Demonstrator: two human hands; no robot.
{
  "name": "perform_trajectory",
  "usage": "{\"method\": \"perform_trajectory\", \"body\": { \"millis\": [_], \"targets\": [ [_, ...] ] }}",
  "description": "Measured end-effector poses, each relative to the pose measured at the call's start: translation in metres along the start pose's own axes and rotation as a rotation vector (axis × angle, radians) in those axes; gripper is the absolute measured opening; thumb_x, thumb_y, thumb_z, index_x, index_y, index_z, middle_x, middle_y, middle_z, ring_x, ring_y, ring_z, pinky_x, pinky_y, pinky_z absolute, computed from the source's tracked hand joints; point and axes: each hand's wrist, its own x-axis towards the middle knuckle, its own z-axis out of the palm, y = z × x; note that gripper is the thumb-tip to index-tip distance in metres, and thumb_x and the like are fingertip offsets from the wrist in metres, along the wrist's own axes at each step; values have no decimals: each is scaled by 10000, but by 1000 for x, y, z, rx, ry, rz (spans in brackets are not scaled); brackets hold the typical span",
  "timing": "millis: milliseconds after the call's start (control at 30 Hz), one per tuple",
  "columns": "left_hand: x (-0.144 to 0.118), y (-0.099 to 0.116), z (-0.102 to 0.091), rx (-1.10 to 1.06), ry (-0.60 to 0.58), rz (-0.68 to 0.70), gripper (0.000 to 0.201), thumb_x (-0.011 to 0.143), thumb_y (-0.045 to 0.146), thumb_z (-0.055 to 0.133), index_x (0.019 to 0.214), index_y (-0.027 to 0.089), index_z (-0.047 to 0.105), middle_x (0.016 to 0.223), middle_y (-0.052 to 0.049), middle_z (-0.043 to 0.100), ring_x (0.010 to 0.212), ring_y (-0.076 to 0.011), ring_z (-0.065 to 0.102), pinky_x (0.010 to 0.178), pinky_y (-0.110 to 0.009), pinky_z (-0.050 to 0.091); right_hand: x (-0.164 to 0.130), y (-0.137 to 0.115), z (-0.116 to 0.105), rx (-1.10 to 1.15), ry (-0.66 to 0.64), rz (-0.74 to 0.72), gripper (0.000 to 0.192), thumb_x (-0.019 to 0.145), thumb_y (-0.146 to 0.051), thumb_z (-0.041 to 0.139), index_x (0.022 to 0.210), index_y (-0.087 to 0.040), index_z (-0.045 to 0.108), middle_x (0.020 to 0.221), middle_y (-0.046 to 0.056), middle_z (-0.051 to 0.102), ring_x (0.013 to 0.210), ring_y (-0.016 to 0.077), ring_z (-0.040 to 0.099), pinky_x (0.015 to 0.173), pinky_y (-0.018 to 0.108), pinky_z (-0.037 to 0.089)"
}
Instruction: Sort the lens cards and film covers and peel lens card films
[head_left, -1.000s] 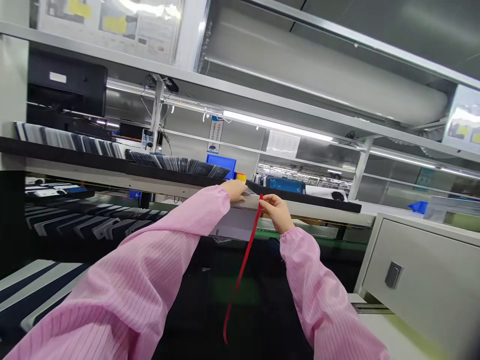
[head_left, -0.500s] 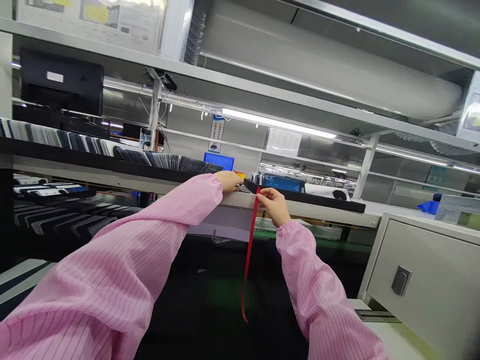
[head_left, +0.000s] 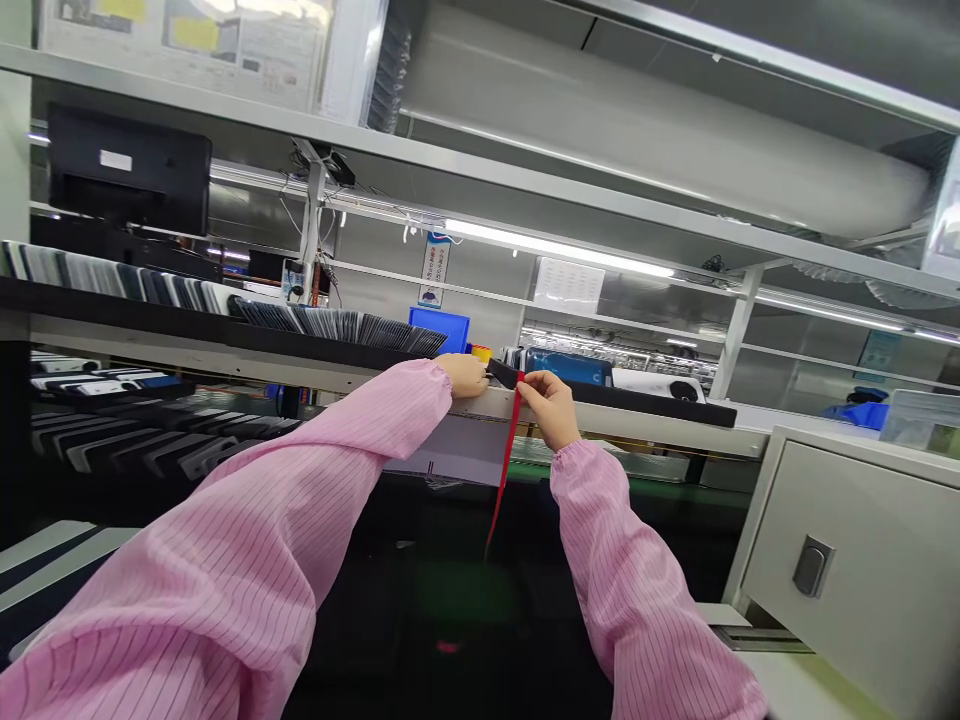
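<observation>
A narrow red strip (head_left: 509,440) hangs from the pinched thumb and fingers of my right hand (head_left: 551,408), at the ledge beside a black padded edge (head_left: 502,373). My left hand (head_left: 466,374) is just left of there, back of the hand toward me and fingers curled at the ledge. What those fingers hold, if anything, is hidden. A yellow and red roll-like item (head_left: 481,352) shows right behind my left hand. Pink striped sleeves cover both my arms.
Thin upright panels (head_left: 337,322) fill the long rack at left, with a monitor (head_left: 129,168) above. A blue bin (head_left: 441,327) stands behind my left hand. Dark blue and white cases (head_left: 570,366) lie at right. A grey cabinet (head_left: 862,560) stands at lower right.
My left hand has drawn back and down slightly, uncovering more of the yellow item. The red strip's visible tail ends higher, and a small red blur now appears below it on the dark area.
</observation>
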Motion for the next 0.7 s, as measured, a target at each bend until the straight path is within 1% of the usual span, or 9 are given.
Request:
{"method": "perform_trajectory", "body": {
  "millis": [67,100,133,200,267,333,500,600,700],
  "targets": [
    [-6,4,1,29,-33,18,387,856,448,459,895,152,706,991,-118,679,912,-247,630,790,-311,467,-2,2,-4,3,10,35,239,663,-396,667,757,-201,566,714,10,591,622,147,547,546,279,458],
    [-10,6,2,45,-31,28,383,845,452,480,902,143,698,999,-127,675,922,-258,627,787,-318,468,-3,3,-5,0,8,50,253,658,-402,672,764,-198,566,709,13,593,616,148,550,519,269,450],
    [-14,7,1,59,-17,33,345,843,419,497,915,141,689,1012,-131,668,937,-264,624,793,-322,466,-4,2,-5,-4,2,63,264,653,-404,676,771,-195,567,699,13,594,604,147,552,497,260,440],
    [-22,7,-2,86,30,28,242,858,276,483,946,145,666,1029,-129,655,959,-261,620,812,-327,457,-6,1,-4,-17,-19,79,278,648,-408,678,784,-191,570,670,7,595,564,138,548,462,246,417],
    [-26,5,-7,107,82,4,241,859,143,433,993,147,633,1032,-127,641,955,-251,624,816,-329,454,-5,-1,1,-36,-42,82,291,642,-410,677,800,-190,571,660,2,600,529,127,538,448,240,408],
    [-25,3,-12,128,132,-37,279,848,74,410,1052,140,588,1032,-134,627,945,-249,629,802,-331,458,-2,-1,8,-64,-49,75,300,633,-401,675,815,-191,564,678,2,615,518,121,535,456,244,418],
    [-14,-3,-17,172,213,-147,331,801,-24,393,1089,86,515,978,-154,613,877,-248,650,718,-318,478,7,3,25,-217,39,55,222,655,-349,641,781,-191,549,703,4,622,543,132,535,508,271,447],
    [-12,-5,-14,185,228,-165,329,797,-37,380,1074,80,513,971,-158,611,861,-245,655,699,-314,480,9,5,29,-341,107,23,145,673,-300,633,734,-192,559,705,1,615,615,151,547,624,311,461],
    [-14,-6,-12,190,225,-152,338,795,-31,393,1078,105,517,968,-143,611,857,-253,658,685,-321,481,7,4,32,-436,138,-8,101,694,-269,626,748,-200,576,751,6,614,716,179,564,731,344,443]
  ]
}}
